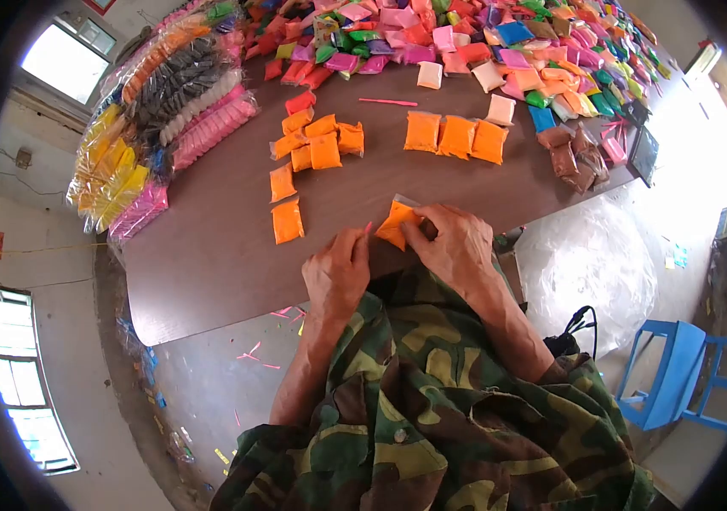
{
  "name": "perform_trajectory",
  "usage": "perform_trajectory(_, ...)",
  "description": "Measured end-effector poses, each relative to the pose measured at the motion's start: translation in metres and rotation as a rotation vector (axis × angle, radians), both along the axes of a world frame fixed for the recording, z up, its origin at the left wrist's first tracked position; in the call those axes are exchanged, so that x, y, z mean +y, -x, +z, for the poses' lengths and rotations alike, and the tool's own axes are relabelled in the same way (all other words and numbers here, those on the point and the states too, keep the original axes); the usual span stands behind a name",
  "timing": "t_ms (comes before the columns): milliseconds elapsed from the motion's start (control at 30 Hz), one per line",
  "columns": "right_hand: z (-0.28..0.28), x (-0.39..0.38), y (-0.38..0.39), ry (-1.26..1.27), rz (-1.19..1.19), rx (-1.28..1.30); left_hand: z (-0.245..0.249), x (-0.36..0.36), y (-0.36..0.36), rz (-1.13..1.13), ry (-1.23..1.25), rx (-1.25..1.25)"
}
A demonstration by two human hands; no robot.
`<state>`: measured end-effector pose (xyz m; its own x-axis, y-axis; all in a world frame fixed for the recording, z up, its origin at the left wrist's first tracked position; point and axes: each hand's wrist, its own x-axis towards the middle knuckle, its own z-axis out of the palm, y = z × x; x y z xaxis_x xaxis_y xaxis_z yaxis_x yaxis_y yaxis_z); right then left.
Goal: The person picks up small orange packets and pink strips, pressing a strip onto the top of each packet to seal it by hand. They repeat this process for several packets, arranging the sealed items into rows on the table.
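My right hand (457, 247) pinches a small orange packet (396, 223) near the table's front edge. Just left of it, my left hand (336, 266) is closed, with a bit of something pink showing at its fingertips. Two orange packets (288, 220) lie one behind the other to the left of my hands. Behind them is a cluster of several orange packets (324, 151) with a red packet (300, 103) at its back. Three larger orange packets (457, 136) sit side by side farther back on the right.
Many coloured packets (432, 38) are heaped at the back of the brown table (210, 264). Bundled clear bags (168, 102) line the left side. Brown packets (579, 160) lie at the right edge. A blue stool (666, 375) stands on the floor, right.
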<state>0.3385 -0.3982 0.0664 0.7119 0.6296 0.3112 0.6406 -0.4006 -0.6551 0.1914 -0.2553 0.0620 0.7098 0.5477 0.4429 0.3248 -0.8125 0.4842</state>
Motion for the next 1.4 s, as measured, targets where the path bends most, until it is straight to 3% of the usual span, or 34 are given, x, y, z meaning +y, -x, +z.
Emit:
perform_trajectory(200,0.003,0.002,0.002,-0.006,0.000,0.043,0.008,-0.020,-0.004,-0.095,0.086,-0.033)
perform_trajectory(400,0.000,0.002,0.004,-0.002,-0.039,-0.032,-0.003,0.004,0.005,0.063,-0.076,0.016)
perform_trajectory(467,0.004,0.001,0.003,-0.006,-0.010,0.038,0.005,0.005,0.006,0.048,0.004,-0.005)
perform_trajectory(600,0.005,0.001,0.001,-0.086,-0.011,-0.096,0.011,-0.007,-0.005,-0.066,0.075,-0.097)
perform_trajectory(667,0.009,0.002,-0.002,-0.227,0.034,-0.177,0.007,-0.010,-0.012,-0.069,0.088,-0.071)
perform_trajectory(767,-0.005,0.006,-0.007,-0.184,0.184,-0.172,0.007,-0.011,-0.017,-0.048,0.072,-0.029)
perform_trajectory(1000,-0.011,0.008,-0.007,-0.202,0.168,-0.233,0.010,0.017,-0.008,0.064,0.043,0.098)
perform_trajectory(1100,-0.013,0.009,-0.006,-0.233,0.169,-0.236,0.016,0.001,-0.016,-0.047,0.033,-0.049)
perform_trajectory(1200,-0.011,0.008,-0.007,-0.228,0.166,-0.230,0.011,-0.005,-0.020,-0.062,-0.022,0.023)
perform_trajectory(1400,-0.015,0.011,-0.006,-0.259,0.145,-0.217,0.004,0.024,-0.008,0.092,-0.009,0.063)
